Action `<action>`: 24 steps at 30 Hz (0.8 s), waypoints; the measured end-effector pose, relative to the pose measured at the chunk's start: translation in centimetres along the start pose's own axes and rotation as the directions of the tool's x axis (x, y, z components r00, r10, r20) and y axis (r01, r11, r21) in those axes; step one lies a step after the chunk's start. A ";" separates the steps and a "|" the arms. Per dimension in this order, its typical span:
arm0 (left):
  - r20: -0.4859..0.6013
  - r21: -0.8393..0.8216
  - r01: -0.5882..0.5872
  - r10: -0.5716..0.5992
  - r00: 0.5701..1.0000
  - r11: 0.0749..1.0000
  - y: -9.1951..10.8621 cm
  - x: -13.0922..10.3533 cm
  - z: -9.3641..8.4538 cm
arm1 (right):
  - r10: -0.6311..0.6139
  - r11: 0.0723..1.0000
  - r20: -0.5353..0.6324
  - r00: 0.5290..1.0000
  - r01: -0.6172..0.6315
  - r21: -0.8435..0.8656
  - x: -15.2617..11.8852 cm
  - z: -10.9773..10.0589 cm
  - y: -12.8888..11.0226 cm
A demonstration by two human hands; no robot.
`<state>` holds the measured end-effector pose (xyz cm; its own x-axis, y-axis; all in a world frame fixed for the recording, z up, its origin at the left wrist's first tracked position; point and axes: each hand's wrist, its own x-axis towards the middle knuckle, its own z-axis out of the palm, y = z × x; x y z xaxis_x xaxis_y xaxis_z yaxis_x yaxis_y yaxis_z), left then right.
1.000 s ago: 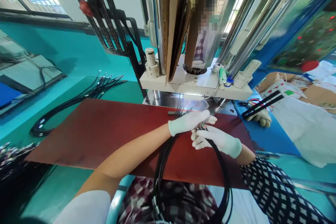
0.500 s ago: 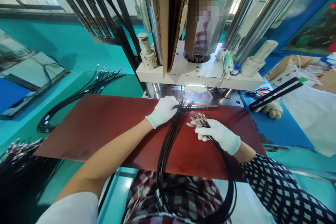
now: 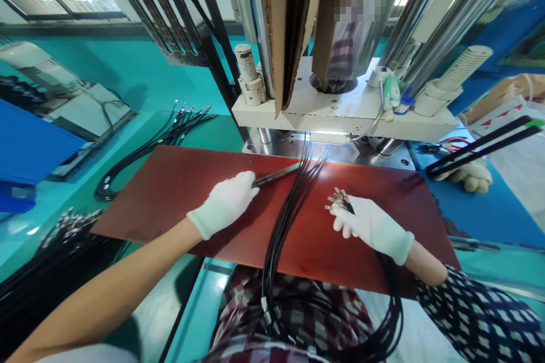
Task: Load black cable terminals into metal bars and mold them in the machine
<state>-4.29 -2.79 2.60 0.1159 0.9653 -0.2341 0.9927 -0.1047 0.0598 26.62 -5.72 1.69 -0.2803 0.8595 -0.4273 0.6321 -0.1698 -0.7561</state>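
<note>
My left hand (image 3: 232, 198), in a white glove, is closed around one end of a thin metal rod (image 3: 276, 174) over the left-middle of the brown board (image 3: 170, 193). The rod's far end reaches to the bundle of black cables (image 3: 283, 215); whether they touch I cannot tell. Thin ends of that bundle lie towards the press base. On the right, my gloved right hand (image 3: 370, 224) grips the other end of the looped cables, with metal connectors (image 3: 339, 198) sticking out past the fingers. The loop hangs down over my lap.
A white press plate (image 3: 289, 108) on steel columns stands behind the board. More black cables (image 3: 157, 147) lie at the left, with a large pile (image 3: 72, 238) nearer. A glove (image 3: 472, 174) and black bars (image 3: 481, 147) are at the right.
My left hand has moved left and towards me, drawing the metal rod back from the press edge and turning it aslant. My right hand still holds the connector ends, slightly lower.
</note>
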 end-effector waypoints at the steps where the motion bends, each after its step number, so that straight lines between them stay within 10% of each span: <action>1: -0.003 -0.099 0.051 -0.052 0.999 0.994 -1.0 -1.2 -0.3 | 0.006 1.000 0.010 1.000 -0.006 -0.021 -0.3 -0.2 0.2; 4: -0.045 -0.492 -0.009 -0.016 0.999 0.871 -2.3 -4.1 -1.5 | -0.093 0.986 0.179 0.979 0.066 0.153 -0.8 -0.5 0.4; 7: 0.073 -0.868 -0.028 0.183 0.980 0.496 0.4 -4.2 -2.0 | -0.215 0.868 0.335 0.918 0.022 0.496 -0.7 -0.1 0.2; 12: 0.082 -0.988 0.144 0.627 0.775 -0.048 8.6 -0.1 -0.4 | -0.272 0.751 0.327 0.905 -0.014 0.661 -1.0 0.9 -0.4; 15: 0.042 -0.987 0.132 0.650 0.759 -0.091 11.6 1.3 1.4 | -0.150 0.841 0.207 0.967 0.015 0.541 -1.6 1.4 -0.8; 24: 0.057 -0.989 0.106 0.408 0.911 -0.099 12.7 0.7 3.5 | -0.089 0.900 -0.007 0.996 0.084 0.428 -2.2 3.0 -0.8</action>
<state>8.55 -4.33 -0.22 0.5125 0.8233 -0.2438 -0.1190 0.3493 0.9294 24.53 -8.90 1.77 -0.3305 0.8747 -0.3546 0.2366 -0.2869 -0.9283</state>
